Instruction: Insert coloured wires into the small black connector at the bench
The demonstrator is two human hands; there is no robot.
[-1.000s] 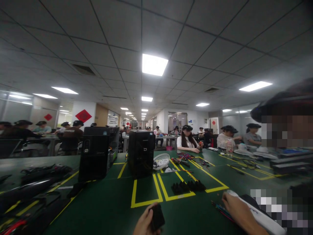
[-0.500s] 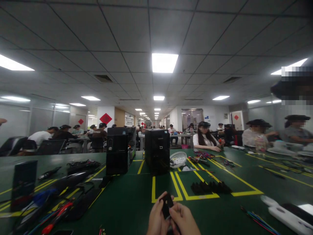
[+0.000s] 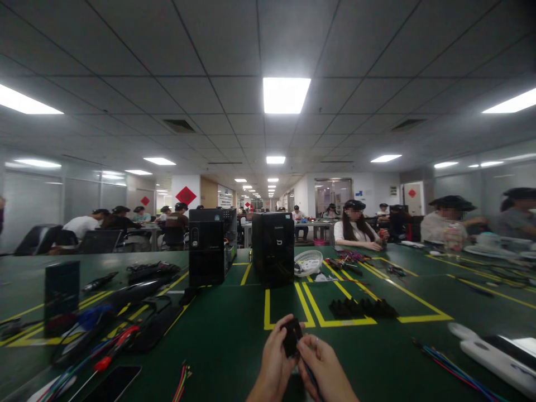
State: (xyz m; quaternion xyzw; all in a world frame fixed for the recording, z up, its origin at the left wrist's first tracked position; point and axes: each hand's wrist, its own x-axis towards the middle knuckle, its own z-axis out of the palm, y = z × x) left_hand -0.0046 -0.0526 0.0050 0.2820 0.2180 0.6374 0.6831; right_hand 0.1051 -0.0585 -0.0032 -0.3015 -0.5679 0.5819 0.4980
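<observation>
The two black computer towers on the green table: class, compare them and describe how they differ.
The left tower has an oval silvery panel on its front; the right tower carries a pale angular logo. The left tower's side is open, showing inner parts, while the right tower shows no opening in this view. Both are black and stand upright on the green table.

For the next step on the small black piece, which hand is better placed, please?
Probably the right hand: it holds a thin dark item at the black piece, while the left hand grips that piece and seems better for steadying.
</observation>
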